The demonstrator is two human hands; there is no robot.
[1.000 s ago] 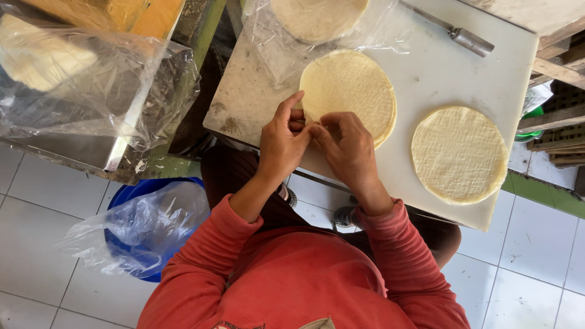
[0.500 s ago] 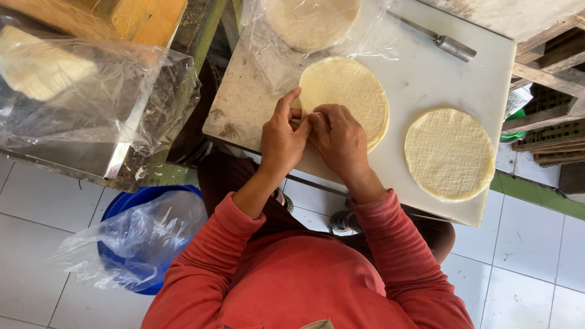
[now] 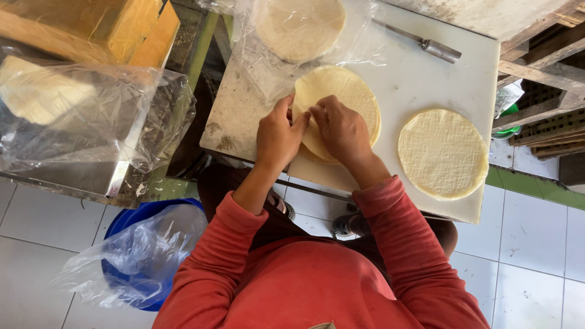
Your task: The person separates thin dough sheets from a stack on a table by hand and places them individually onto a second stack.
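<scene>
A stack of thin round pale-yellow dough sheets lies in the middle of a white cutting board. My left hand and my right hand meet at the stack's near-left edge, fingertips pinching the rim of the top sheet. A single round sheet lies flat on the board to the right. Another stack of sheets sits at the board's far edge inside a clear plastic bag.
A metal-handled tool lies at the far right of the board. Left of it, crumpled clear plastic covers a metal tray holding a pale sheet. A blue bucket lined with plastic stands on the tiled floor. Wooden slats are at right.
Both hands have stayed pinched at the near-left edge of the middle stack, working its top sheet. The view has shifted a little; nothing else on the board has moved.
</scene>
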